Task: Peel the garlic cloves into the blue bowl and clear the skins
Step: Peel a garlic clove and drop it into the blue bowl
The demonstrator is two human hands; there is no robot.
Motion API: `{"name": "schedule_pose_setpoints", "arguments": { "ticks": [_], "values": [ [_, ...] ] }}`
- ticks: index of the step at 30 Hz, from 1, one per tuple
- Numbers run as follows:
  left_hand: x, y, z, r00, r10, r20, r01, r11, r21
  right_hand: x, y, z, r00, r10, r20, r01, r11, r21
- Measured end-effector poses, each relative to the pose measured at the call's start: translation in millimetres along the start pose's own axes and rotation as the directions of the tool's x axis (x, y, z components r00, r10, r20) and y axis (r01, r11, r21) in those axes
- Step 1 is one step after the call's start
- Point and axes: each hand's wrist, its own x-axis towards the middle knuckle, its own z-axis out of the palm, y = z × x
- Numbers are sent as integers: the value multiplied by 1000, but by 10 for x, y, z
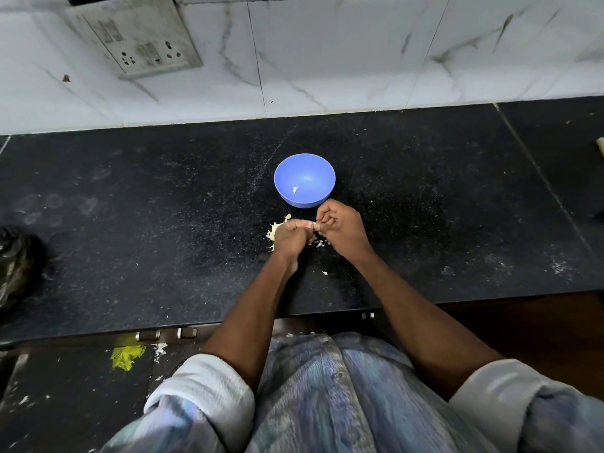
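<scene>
A blue bowl (304,180) stands on the black counter with one peeled garlic clove (295,190) inside. Just in front of it my left hand (291,237) and my right hand (340,227) meet, fingers curled, pinching a garlic clove (313,225) between them; the clove is almost fully hidden by my fingertips. A pile of pale garlic skins (273,232) lies on the counter to the left of my left hand, and a few more skin bits (319,244) lie under my hands. One small scrap (325,273) sits nearer the counter's front edge.
The black stone counter (163,207) runs wide to both sides, backed by a white marble-tiled wall with a socket plate (143,40). A dark plastic bag (16,266) lies at the far left edge. Skin scraps and a yellow smear (125,356) lie below the counter's front edge.
</scene>
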Motion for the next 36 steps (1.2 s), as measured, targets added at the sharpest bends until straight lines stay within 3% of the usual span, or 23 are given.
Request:
{"name": "schedule_pose_setpoints", "arguments": {
  "ticks": [2, 4, 6, 7, 8, 10, 12, 15, 17, 19, 21, 23, 24, 26, 27, 29, 31, 33, 36],
  "values": [
    [-49, -7, -71, 960, 276, 38, -279, 947, 159, 17, -37, -5, 957, 267, 110, -289, 902, 320],
    [-36, -14, -155, 865, 489, 115, -498, 806, 320, 41, -92, -57, 832, 460, 310, -553, 647, 525],
    [-8, -3, -189, 789, 590, 173, -599, 675, 431, 61, -82, -121, 739, 511, 439, -667, 463, 584],
    [-5, 19, -185, 774, 607, 182, -613, 643, 459, 63, -75, -123, 734, 505, 455, -672, 439, 596],
    [-6, 27, -172, 785, 597, 165, -598, 659, 456, 58, -65, -112, 767, 479, 428, -638, 490, 595],
    [-41, 47, -113, 895, 439, 77, -436, 830, 348, 43, -29, -68, 905, 350, 241, -425, 765, 484],
    [-60, 72, -25, 990, 141, 7, -141, 978, 156, 52, 30, -30, 987, 140, 83, -158, 947, 280],
    [-10, 115, 15, 974, -228, -11, 228, 974, -2, 72, 78, 5, 999, -26, 27, 24, 999, 42],
    [-16, 141, 15, 947, -322, -16, 321, 946, -39, 68, 103, 2, 999, -15, 28, 14, 1000, 26],
    [-28, 121, 7, 977, -213, -15, 214, 977, 18, 57, 87, 3, 992, 117, 54, -125, 975, 182],
    [-39, 78, -29, 994, 112, -16, -106, 972, 212, 65, 31, -17, 936, 326, 136, -353, 846, 401],
    [-44, 50, -119, 883, 464, 74, -447, 780, 438, 103, -20, -55, 831, 488, 267, -548, 638, 541],
    [-45, 42, -158, 812, 567, 137, -550, 665, 505, 122, -25, -79, 775, 538, 331, -618, 541, 570],
    [-51, 27, -203, 721, 658, 217, -639, 510, 576, 121, -17, -103, 702, 579, 415, -695, 433, 574],
    [-61, 30, -204, 718, 659, 224, -633, 484, 605, 108, -7, -92, 708, 568, 420, -694, 445, 566],
    [-63, 30, -180, 784, 600, 159, -546, 545, 636, 63, 25, -57, 829, 465, 312, -559, 661, 500],
    [-45, 55, -113, 903, 430, 26, -368, 738, 566, 44, 51, -29, 956, 258, 141, -291, 896, 334],
    [-29, 117, -37, 988, 146, -55, -120, 935, 334, 62, 55, 2, 994, 100, 46, -106, 982, 159],
    [-53, 209, 16, 986, -169, 3, 169, 983, 67, 43, 75, 20, 1000, 30, -10, -30, 999, 19]
  ]
}}
